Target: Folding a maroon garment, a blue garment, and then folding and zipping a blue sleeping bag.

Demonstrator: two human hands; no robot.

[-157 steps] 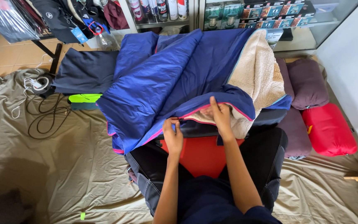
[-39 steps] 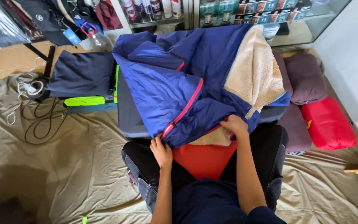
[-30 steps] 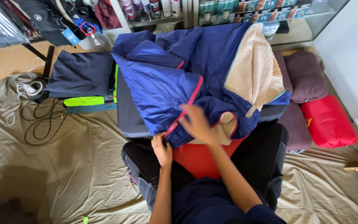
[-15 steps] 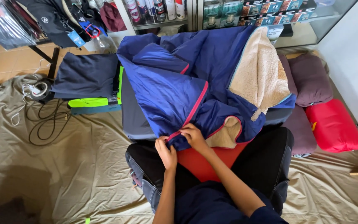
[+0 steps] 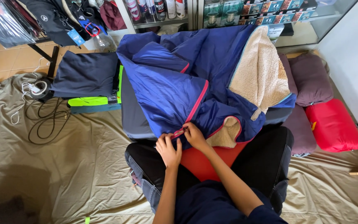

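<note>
Person sits cross-legged on a tan ground sheet (image 5: 63,174), a blue sleeping bag (image 5: 175,87) heaped in front of the knees and partly over a grey mat (image 5: 131,116).

Left hand (image 5: 167,148): closed on the near corner of the sleeping bag, fingers curled over the blue fabric just below the pink zipper (image 5: 195,108). Grip is narrow, holding fabric.

Right hand (image 5: 194,135): fingertips pinched at the bottom end of the zipper, right beside the left hand, nearly touching. Whether it has the slider or only the pink tape is too small to tell.

The zipper runs up and away from the hands as a pink line across the blue shell. A flap of cream fleece lining (image 5: 260,72) is turned out on the right side of the bag, and a smaller patch shows just right of the right hand.

Red fabric (image 5: 201,159) lies in the lap, under the bag's near edge.

Around it:
- 2 purple stuffed sacks (image 5: 309,79) and 1 red stuffed sack (image 5: 332,126) on the right.
- Folded dark cloth (image 5: 85,74) over a neon yellow item (image 5: 90,101), left of the mat.
- Cables (image 5: 42,120) on the sheet, far left.
- Glass cabinet (image 5: 237,12) with cans and boxes behind the bag.
</note>
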